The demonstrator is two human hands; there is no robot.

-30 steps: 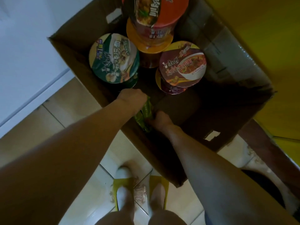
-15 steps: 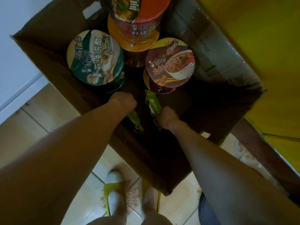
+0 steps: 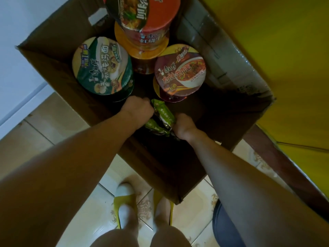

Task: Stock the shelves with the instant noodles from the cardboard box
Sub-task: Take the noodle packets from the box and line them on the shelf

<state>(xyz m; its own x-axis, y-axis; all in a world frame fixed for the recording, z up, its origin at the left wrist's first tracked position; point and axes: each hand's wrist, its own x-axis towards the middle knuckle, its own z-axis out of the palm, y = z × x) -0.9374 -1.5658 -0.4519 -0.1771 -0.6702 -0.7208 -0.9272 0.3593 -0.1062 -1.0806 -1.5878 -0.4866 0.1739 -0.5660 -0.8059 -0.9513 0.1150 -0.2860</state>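
Slippage is the risk: left hand [image 3: 138, 108] and right hand [image 3: 183, 126] both curl round green noodle packets [image 3: 162, 114] deep in the cardboard box [image 3: 231, 68]. Glossy wrappers could slide free, or a rising wrist could topple the stacked cups [image 3: 142, 32].

The floor [image 3: 35, 139] has pale tan tiles with white lines between them. Below the fingers [image 3: 145, 101], some tiles [image 3: 213, 198] have curly gold patterns. Far left of the fingers is a white wall [image 3: 26, 68]. Far right is a yellow wall [image 3: 284, 50] with a dark brown strip [image 3: 284, 163] along its bottom. The light is dim.
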